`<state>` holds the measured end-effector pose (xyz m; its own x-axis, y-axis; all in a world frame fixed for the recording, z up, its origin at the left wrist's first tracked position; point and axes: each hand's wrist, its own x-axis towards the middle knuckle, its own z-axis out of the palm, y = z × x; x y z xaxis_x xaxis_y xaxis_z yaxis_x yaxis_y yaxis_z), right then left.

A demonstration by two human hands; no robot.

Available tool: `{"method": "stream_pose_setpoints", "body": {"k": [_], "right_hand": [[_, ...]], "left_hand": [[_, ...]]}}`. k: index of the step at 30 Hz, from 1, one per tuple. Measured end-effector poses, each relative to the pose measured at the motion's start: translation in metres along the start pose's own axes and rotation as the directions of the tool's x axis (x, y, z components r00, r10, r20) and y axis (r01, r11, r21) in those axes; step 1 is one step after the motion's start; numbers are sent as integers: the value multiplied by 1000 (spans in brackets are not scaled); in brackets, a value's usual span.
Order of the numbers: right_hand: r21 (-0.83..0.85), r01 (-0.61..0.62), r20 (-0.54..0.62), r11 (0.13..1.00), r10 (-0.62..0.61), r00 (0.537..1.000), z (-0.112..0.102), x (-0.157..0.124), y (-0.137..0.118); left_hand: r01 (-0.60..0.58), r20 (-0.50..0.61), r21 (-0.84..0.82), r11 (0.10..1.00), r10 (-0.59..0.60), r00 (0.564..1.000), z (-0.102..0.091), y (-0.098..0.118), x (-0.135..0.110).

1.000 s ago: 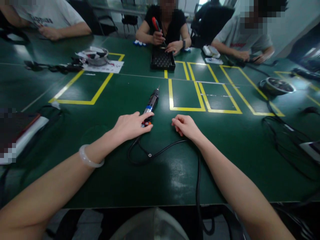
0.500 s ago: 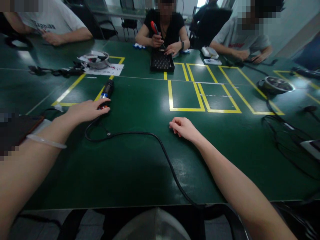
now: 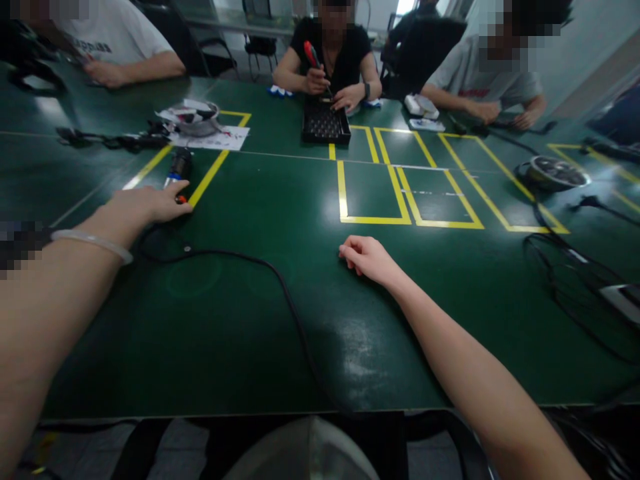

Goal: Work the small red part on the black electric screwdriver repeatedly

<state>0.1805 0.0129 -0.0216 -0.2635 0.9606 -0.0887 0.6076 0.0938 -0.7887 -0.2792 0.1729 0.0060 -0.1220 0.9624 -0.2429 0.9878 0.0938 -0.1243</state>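
Note:
My left hand (image 3: 155, 201) is wrapped over a black cylindrical corded hand tool (image 3: 179, 163) with a blue ring and a bit of orange. Its dark end points away from me, inside the yellow tape outline on the left; my palm hides most of its body. From it a black cord (image 3: 250, 257) curves across the green table (image 3: 310, 313) to the near edge. Near the middle, my right hand (image 3: 364, 255) rests on the tabletop with its fingers curled in and nothing visible in them. It lies just in front of the yellow tape rectangles (image 3: 375, 220).
Beyond the left hand, a round metal bowl (image 3: 193, 119) sits on white paper (image 3: 230, 138). A person across the table holds a red-handled tool (image 3: 311, 55) over a black tray (image 3: 326, 128). At right are another metal bowl (image 3: 557, 172) and tangled cables (image 3: 555, 267).
My left hand has moved left and slightly away with the tool, bringing it within the taped outline. The cord has shifted left. My right hand stays in place.

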Motion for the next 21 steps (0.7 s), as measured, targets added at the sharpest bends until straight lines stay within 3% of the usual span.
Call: {"method": "stream_pose_setpoints", "body": {"k": [3,8,16,21], "right_hand": [[-21,2,-6,1000,-2,1000,0,0,-1],[-64,9,-16,998,-10,1000,1,0,-3],[-58,-2,-28,998,0,1000,2,1,-4],[-36,57,-226,998,-64,972,4,1,-3]], "left_hand": [[100,55,100,990,-106,993,-3,7,-8],[108,11,119,987,-110,994,-7,30,-35],[13,-57,123,992,-6,998,0,77,-81],[-65,-92,116,991,76,993,3,115,-111]]}}
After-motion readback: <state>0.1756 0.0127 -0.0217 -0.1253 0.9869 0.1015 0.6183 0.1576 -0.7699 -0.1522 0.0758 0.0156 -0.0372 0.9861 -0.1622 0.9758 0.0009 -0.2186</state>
